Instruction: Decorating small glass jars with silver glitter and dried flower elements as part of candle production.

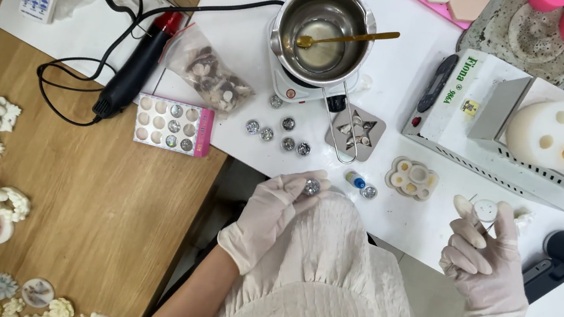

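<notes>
Left hand, gloved, pinches a small round glittery disc between thumb and fingertips at the white surface edge, while the right hand, well apart to the right, fingers closed, holds up a small white round lid-like piece.

One head-worn camera looks almost straight down, close above the white desk and the person's own lap.
</notes>
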